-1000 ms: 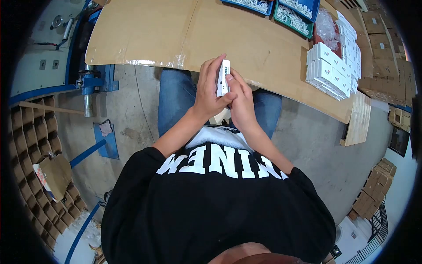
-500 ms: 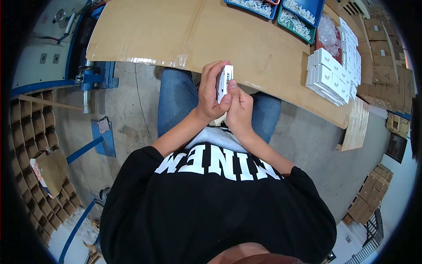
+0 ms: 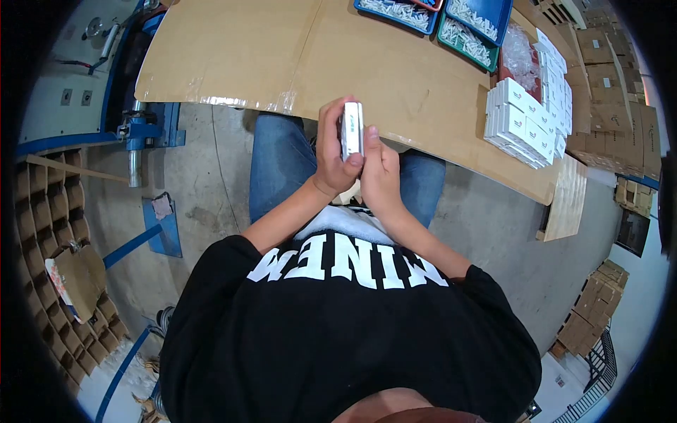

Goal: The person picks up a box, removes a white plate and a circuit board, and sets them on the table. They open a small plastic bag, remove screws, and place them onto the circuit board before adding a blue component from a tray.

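Note:
A small white box (image 3: 352,130) with dark print on its narrow side stands upright between my hands, over my lap at the table's near edge. My left hand (image 3: 331,144) is closed around it, with the fingers along its left side and the thumb at its lower end. Against the lower right side of the box rests my right hand (image 3: 381,173), its thumb pointing up beside the box. The right fingers are mostly hidden, and the heels of both hands nearly meet.
On the cardboard-covered table (image 3: 233,56) stand stacked white boxes (image 3: 522,123). Behind are a blue tray (image 3: 398,15) and a green tray (image 3: 469,46) of small white pieces, beside clear plastic bags (image 3: 520,56). A blue metal stand (image 3: 162,225) is on the floor at left.
The box has turned in my hands, so its printed narrow side faces differently. My right thumb has come off the box's face to its side. The view has shifted slightly.

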A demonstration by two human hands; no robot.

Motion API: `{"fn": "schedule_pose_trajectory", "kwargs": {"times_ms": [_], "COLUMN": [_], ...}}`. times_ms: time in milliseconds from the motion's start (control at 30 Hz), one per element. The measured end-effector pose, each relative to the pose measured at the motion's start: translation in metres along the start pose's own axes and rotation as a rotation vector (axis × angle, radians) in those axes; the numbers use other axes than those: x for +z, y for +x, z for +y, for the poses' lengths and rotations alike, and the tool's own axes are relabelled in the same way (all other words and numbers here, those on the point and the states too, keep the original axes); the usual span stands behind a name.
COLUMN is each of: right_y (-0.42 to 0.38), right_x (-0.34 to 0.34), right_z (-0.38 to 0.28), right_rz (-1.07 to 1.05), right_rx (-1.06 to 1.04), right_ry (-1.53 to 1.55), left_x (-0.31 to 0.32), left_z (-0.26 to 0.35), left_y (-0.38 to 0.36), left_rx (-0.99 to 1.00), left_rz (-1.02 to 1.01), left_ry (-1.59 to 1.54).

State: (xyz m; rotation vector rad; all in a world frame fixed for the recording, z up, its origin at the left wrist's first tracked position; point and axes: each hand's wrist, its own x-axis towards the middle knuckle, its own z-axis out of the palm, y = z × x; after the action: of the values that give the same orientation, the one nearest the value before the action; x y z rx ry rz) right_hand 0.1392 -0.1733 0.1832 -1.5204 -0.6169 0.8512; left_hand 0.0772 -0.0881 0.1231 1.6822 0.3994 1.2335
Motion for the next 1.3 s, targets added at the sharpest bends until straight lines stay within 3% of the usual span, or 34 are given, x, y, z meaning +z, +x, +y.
{"fn": "schedule_pose_trajectory", "kwargs": {"times_ms": [133,200,267,300,333,367,400,467,667,833,1033,1300], "right_y": [0.021,0.024,0.023,0.021,0.02,0.02,0.02,0.02,0.025,0.023,0.023,0.025], "right_x": [-0.016,-0.031,-0.043,-0.048,-0.051,-0.053,-0.055,-0.058,-0.06,-0.051,-0.05,-0.05], "right_z": [-0.003,-0.004,-0.009,-0.014,-0.015,-0.014,-0.012,-0.005,0.017,0.035,0.046,0.051], "right_rz": [-0.164,-0.232,-0.243,-0.219,-0.218,-0.232,-0.244,-0.267,-0.267,-0.094,-0.061,-0.061], "right_rx": [0.026,0.077,-0.198,-0.341,-0.342,-0.497,-0.653,-0.687,-0.887,-1.049,-1.067,-0.973], "right_ry": [-0.088,-0.007,-0.464,-0.751,-0.753,-0.769,-0.783,-0.771,-0.781,-0.706,-0.672,-0.582], "left_x": [-0.009,-0.011,-0.01,-0.009,-0.008,-0.007,-0.006,-0.002,0.004,0.004,0.015,0.011], "left_z": [0.0,0.002,-0.004,0.003,0.01,0.019,0.023,0.029,0.049,0.041,0.046,0.036], "left_y": [0.006,0.008,0.005,0.008,0.011,0.014,0.013,0.009,0.002,-0.008,-0.007,-0.01], "left_rx": [-0.064,-0.264,-0.336,-0.602,-0.868,-0.98,-0.978,-1.136,-1.216,-1.14,-1.175,-1.253], "left_rz": [-0.046,-0.069,-0.031,0.037,0.107,0.117,0.116,0.018,-0.041,-0.133,0.01,-0.045], "left_ry": [0.031,-0.123,-0.223,-0.47,-0.718,-0.769,-0.771,-0.841,-0.996,-0.901,-0.841,-0.826]}}
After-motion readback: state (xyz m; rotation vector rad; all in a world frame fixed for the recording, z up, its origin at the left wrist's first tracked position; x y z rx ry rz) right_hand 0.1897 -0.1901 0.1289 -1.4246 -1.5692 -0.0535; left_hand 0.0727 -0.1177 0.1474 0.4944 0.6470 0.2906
